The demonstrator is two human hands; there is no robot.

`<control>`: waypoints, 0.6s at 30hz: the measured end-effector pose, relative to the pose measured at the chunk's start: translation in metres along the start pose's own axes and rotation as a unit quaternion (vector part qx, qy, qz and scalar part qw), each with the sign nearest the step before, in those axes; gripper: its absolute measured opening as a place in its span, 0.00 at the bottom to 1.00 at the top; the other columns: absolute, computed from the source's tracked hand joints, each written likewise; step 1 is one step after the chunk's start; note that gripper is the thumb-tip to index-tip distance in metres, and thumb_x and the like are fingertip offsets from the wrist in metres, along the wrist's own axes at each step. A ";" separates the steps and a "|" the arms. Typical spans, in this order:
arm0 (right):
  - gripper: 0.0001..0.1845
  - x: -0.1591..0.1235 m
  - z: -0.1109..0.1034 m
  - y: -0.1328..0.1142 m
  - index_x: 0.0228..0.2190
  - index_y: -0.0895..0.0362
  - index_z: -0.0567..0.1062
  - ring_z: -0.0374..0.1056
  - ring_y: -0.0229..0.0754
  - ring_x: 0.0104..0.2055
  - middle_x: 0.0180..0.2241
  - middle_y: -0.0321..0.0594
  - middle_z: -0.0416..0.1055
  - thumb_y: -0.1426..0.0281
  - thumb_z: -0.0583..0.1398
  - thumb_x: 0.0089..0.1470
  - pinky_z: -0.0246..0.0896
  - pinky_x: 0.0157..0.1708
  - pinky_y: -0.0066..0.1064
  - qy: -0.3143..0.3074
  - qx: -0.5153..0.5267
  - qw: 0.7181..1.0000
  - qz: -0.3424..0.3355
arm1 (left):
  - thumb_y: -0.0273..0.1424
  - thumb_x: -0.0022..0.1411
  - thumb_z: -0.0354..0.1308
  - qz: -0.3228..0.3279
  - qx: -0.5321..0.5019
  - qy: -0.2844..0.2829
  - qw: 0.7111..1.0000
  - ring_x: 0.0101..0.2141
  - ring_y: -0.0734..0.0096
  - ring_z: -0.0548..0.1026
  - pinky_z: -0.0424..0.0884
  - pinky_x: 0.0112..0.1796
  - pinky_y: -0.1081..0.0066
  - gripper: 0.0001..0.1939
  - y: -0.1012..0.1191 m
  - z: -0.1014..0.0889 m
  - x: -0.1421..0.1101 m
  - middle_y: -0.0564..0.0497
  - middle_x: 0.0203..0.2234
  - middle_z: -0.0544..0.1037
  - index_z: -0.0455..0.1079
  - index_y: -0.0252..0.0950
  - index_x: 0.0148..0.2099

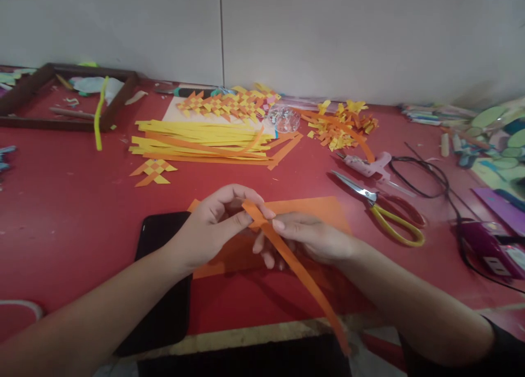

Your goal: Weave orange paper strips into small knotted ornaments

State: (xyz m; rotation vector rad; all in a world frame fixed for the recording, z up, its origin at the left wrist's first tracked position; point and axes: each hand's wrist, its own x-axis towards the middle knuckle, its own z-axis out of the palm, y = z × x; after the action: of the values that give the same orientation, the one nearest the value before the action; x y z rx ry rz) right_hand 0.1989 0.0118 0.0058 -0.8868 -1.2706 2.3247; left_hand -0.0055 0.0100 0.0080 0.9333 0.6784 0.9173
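Note:
Both hands meet over an orange paper sheet (pixel 320 207) at the front of the red table. My left hand (pixel 223 216) pinches the upper end of an orange paper strip (pixel 303 273) between thumb and fingers. Close beside it, my right hand (pixel 311 236) grips the same strip with its thumb on top. That end of the strip looks folded or crossed; the fingers partly hide how. Its long tail slants down to the right, past the table's front edge. A black phone (pixel 164 235) lies under my left wrist.
Yellow strips (pixel 197 139) lie in a pile behind the hands, near a small woven paper fish (pixel 155 172) and more woven pieces (pixel 229 105). To the right are scissors (pixel 381 207), a pink glue gun (pixel 369 165) with a black cord, and paper scraps (pixel 344 125). A wooden frame (pixel 130 93) stands back left.

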 end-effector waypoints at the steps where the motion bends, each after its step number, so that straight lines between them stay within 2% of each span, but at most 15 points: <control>1: 0.21 0.000 0.000 0.000 0.35 0.62 0.79 0.68 0.33 0.23 0.26 0.39 0.75 0.55 0.60 0.58 0.62 0.25 0.25 0.001 0.001 1.000 -0.003 | 0.27 0.62 0.62 -0.001 -0.009 -0.014 1.000 0.26 0.75 0.77 0.76 0.34 0.71 0.02 0.000 0.001 0.000 0.52 0.34 0.81 0.74 0.39 0.38; 3: 0.19 0.000 0.001 0.000 0.34 0.63 0.79 0.67 0.31 0.22 0.25 0.38 0.75 0.57 0.62 0.57 0.62 0.24 0.24 0.004 0.002 1.000 -0.003 | 0.26 0.61 0.62 -0.008 -0.022 -0.020 1.000 0.28 0.74 0.78 0.76 0.34 0.71 0.02 0.001 0.001 0.000 0.52 0.35 0.80 0.74 0.38 0.35; 8: 0.23 0.001 0.002 0.002 0.29 0.62 0.76 0.65 0.33 0.21 0.22 0.37 0.72 0.52 0.61 0.55 0.58 0.19 0.23 0.055 0.011 0.998 -0.015 | 0.21 0.59 0.61 -0.038 0.000 0.013 0.999 0.37 0.74 0.78 0.73 0.37 0.76 0.08 0.002 0.001 0.000 0.53 0.39 0.78 0.74 0.37 0.29; 12: 0.17 0.002 0.004 0.000 0.26 0.59 0.72 0.60 0.31 0.22 0.21 0.31 0.66 0.58 0.66 0.51 0.55 0.22 0.24 0.083 -0.030 0.995 -0.048 | 0.23 0.58 0.62 -0.024 0.050 -0.001 0.998 0.41 0.73 0.76 0.70 0.43 0.77 0.10 0.003 0.001 0.001 0.51 0.42 0.77 0.72 0.35 0.24; 15: 0.14 0.003 0.005 -0.001 0.25 0.59 0.72 0.57 0.30 0.23 0.23 0.30 0.65 0.63 0.68 0.51 0.52 0.24 0.25 0.095 -0.059 0.991 -0.078 | 0.25 0.57 0.65 -0.023 0.058 0.013 0.998 0.39 0.74 0.76 0.72 0.41 0.77 0.03 0.001 0.001 0.000 0.51 0.43 0.76 0.74 0.36 0.32; 18: 0.14 0.005 0.005 0.000 0.25 0.58 0.70 0.52 0.30 0.22 0.21 0.28 0.61 0.63 0.67 0.51 0.45 0.22 0.25 0.123 -0.033 0.987 -0.103 | 0.37 0.61 0.63 -0.074 0.014 0.058 0.995 0.29 0.74 0.76 0.76 0.32 0.74 0.09 -0.002 0.001 0.000 0.53 0.32 0.75 0.70 0.39 0.41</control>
State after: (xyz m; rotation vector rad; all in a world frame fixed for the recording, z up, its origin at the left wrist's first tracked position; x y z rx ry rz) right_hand 0.1921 0.0113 0.0056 -0.9774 -1.2742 1.9576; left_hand -0.0043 0.0094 0.0064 0.8474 0.8503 0.8364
